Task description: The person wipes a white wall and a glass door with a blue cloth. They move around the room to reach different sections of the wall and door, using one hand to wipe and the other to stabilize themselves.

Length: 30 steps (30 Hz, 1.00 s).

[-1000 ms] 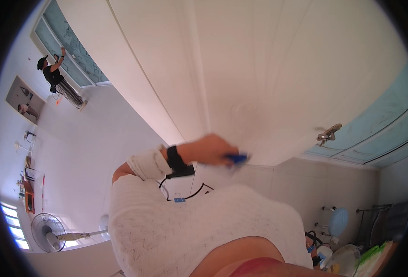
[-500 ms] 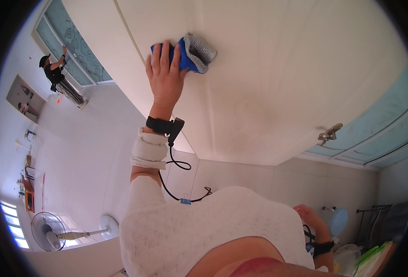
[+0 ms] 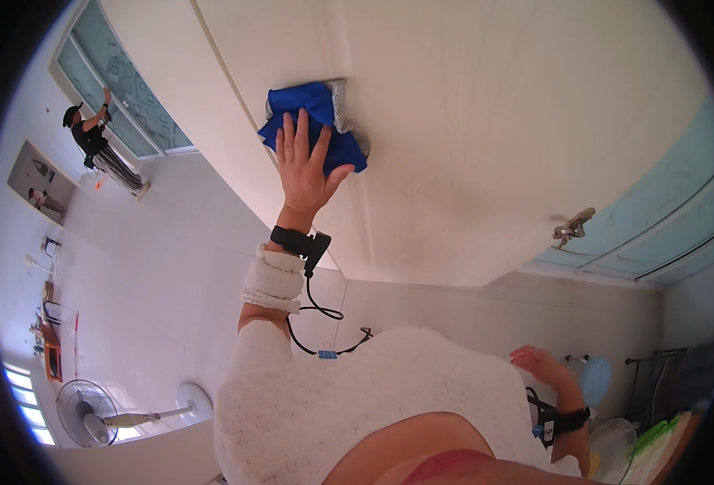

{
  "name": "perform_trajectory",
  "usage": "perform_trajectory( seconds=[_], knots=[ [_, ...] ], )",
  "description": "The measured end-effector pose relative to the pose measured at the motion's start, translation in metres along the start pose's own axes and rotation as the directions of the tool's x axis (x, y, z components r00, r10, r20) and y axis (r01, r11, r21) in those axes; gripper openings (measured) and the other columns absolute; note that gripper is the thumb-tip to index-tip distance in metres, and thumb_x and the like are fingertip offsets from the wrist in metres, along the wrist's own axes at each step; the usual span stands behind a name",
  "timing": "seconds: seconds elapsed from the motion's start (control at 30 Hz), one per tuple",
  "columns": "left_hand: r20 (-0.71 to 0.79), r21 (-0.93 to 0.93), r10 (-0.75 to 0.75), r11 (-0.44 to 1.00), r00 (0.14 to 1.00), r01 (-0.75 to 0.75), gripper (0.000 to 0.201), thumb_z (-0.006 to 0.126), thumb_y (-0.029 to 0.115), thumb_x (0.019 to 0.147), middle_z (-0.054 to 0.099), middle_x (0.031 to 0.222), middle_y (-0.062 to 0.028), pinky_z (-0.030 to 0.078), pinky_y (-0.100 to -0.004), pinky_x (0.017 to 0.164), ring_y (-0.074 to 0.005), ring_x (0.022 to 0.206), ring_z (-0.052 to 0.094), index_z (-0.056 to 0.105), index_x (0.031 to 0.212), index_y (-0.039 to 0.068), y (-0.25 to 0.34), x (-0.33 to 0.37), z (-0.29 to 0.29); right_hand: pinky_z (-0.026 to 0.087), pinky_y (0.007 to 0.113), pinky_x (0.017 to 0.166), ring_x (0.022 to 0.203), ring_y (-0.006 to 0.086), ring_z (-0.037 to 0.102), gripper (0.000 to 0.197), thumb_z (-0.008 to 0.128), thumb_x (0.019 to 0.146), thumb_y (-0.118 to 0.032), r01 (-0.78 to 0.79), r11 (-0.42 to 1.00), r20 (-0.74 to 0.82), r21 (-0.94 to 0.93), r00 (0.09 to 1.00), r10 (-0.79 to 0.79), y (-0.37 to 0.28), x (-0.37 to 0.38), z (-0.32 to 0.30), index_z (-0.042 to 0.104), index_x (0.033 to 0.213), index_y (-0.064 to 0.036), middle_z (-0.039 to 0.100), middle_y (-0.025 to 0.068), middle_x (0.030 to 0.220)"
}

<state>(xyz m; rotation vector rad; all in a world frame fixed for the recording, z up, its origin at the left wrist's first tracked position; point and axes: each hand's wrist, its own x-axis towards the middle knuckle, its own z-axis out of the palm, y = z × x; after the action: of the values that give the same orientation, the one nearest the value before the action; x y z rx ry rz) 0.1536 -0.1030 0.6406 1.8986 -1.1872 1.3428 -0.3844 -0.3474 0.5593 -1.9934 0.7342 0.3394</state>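
My left hand (image 3: 304, 166) lies with fingers spread on a blue cloth (image 3: 308, 101) with a grey mesh side, pressing it flat against a cream door panel (image 3: 454, 121). The cloth is bunched, and its grey mesh shows along the right edge. Faint streaks and a darker smudge mark the panel below and right of the cloth. At the lower right, away from the door, my right hand (image 3: 541, 365) hangs with fingers loosely bent and apart, nothing seen in it. Both wrists wear black straps, and a black cable hangs from the left one.
A metal door handle (image 3: 573, 229) sticks out at the panel's right side. Another person (image 3: 98, 145) stands by a frosted sliding door (image 3: 130, 97) at the far left. A standing fan (image 3: 90, 412) is at the lower left. A dark chair (image 3: 684, 380) is at the right.
My left hand has slid down and slightly right on the panel, and the cloth has spread wider under it. My right hand has risen a little, its fingers loosening.
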Motion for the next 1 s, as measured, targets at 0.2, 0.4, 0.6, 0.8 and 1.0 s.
perform_trajectory(
  seconds=[0.2, 0.4, 0.6, 0.8, 1.0],
  knots=[
    [-0.008, 0.133, -0.151, 0.980, 0.988, 0.151, 0.067, 0.065, 0.045, 0.093, 0.035, 0.158, -0.0213, 0.014, -0.0697, 0.113, -0.0480, 0.147, 0.025, 0.048, 0.145, 0.007, -0.025, 0.001, 0.023, 0.051, 0.031, 0.082, 0.087, 0.0166, 0.063, 0.027, 0.064, 0.098, -0.026, 0.035, 0.999, 0.016, -0.026, 0.999, -0.034, -0.005, 0.009, 0.002, 0.066, 0.118, -0.0082, 0.070, 0.0085, 0.096],
    [-0.138, 0.213, 0.035, 0.977, 0.990, -0.004, 0.067, 0.045, 0.059, 0.099, 0.037, 0.152, -0.0261, 0.009, -0.0823, 0.104, -0.0575, 0.140, 0.026, 0.043, 0.148, 0.013, -0.001, -0.030, 0.090, 0.052, 0.034, 0.084, 0.092, 0.0219, 0.065, 0.030, 0.062, 0.100, -0.029, 0.002, 0.999, 0.090, -0.054, 0.996, 0.003, -0.024, 0.003, 0.020, 0.064, 0.122, -0.0090, 0.071, 0.0110, 0.101],
    [0.026, 0.278, 0.232, 0.933, 0.972, -0.230, 0.061, 0.048, 0.063, 0.097, 0.045, 0.147, -0.0087, 0.017, -0.0799, 0.102, -0.0424, 0.134, 0.038, 0.048, 0.147, 0.028, 0.081, -0.035, 0.139, 0.052, 0.037, 0.087, 0.097, 0.0282, 0.065, 0.035, 0.059, 0.100, -0.033, -0.090, 0.994, 0.012, -0.055, 0.996, 0.091, -0.031, -0.022, 0.022, 0.064, 0.123, -0.0074, 0.071, 0.0140, 0.107],
    [0.153, 0.262, 0.573, 0.762, 0.805, -0.592, 0.065, 0.053, 0.058, 0.097, 0.033, 0.160, 0.0030, 0.023, -0.0657, 0.111, -0.0245, 0.145, 0.031, 0.038, 0.155, 0.031, 0.212, 0.008, 0.183, 0.051, 0.038, 0.088, 0.099, 0.0296, 0.065, 0.038, 0.059, 0.099, -0.035, -0.110, 0.992, -0.051, 0.067, 0.992, 0.114, 0.000, -0.043, 0.008, 0.063, 0.124, -0.0060, 0.070, 0.0153, 0.108],
    [0.261, 0.143, 0.745, 0.599, 0.614, -0.787, 0.061, 0.051, 0.050, 0.100, 0.026, 0.165, 0.0031, 0.017, -0.0572, 0.121, -0.0217, 0.153, 0.020, 0.037, 0.156, 0.028, 0.346, 0.095, 0.210, 0.051, 0.039, 0.087, 0.098, 0.0322, 0.066, 0.039, 0.060, 0.098, -0.035, -0.194, 0.973, -0.084, 0.122, 0.975, 0.205, 0.050, -0.072, -0.023, 0.064, 0.123, -0.0057, 0.071, 0.0156, 0.105]
  ],
)
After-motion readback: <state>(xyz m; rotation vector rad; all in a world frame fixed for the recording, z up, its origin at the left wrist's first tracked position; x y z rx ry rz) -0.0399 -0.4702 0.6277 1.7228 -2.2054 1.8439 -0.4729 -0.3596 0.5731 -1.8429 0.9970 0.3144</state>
